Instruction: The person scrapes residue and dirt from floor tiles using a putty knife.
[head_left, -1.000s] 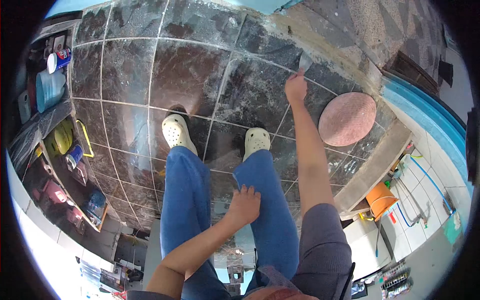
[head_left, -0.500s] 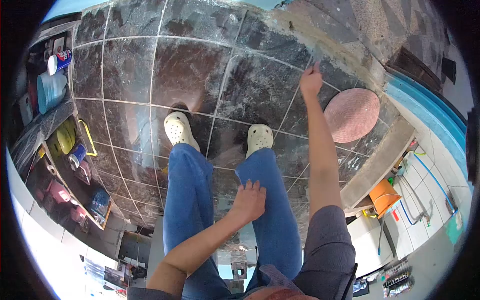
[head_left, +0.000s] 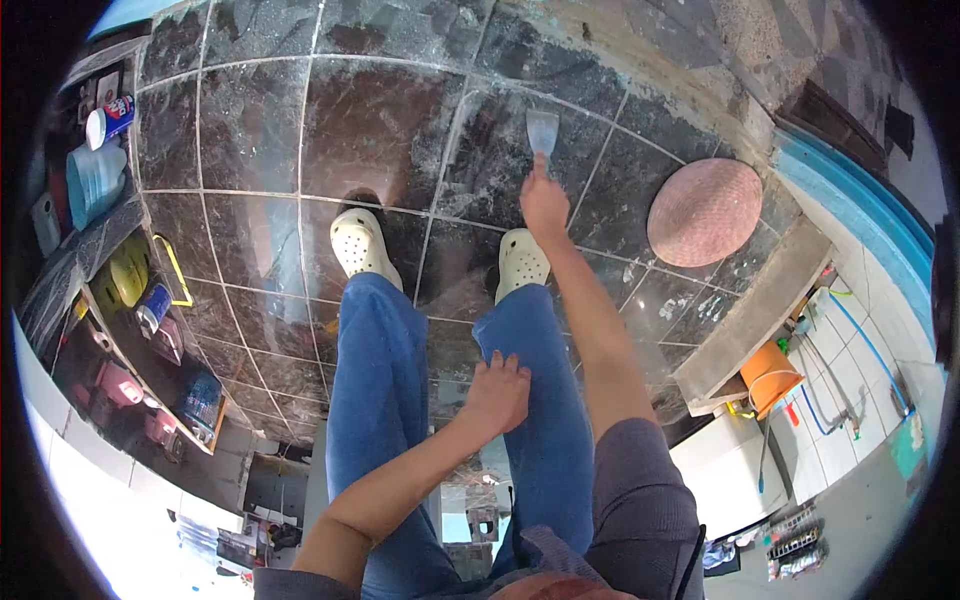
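My right hand is wrapped round the handle of a putty knife, whose broad metal blade points away from me over the dark floor tiles. The blade appears to rest on one tile, though exact contact is hard to tell. Whitish smears and dust mark the tiles around it. My left hand lies on my right knee, fingers stretched over the blue jeans, holding nothing.
A round pink woven mat or hat lies on the floor at the right. Beyond it runs a raised ledge, with an orange bucket past it. Shelves on the left hold a blue container and other items. My cream clogs stand on the tiles.
My right hand has moved left and slightly nearer to me, away from beside the pink woven piece, and the putty knife's blade now shows clearly. The left hand stays on the knee.
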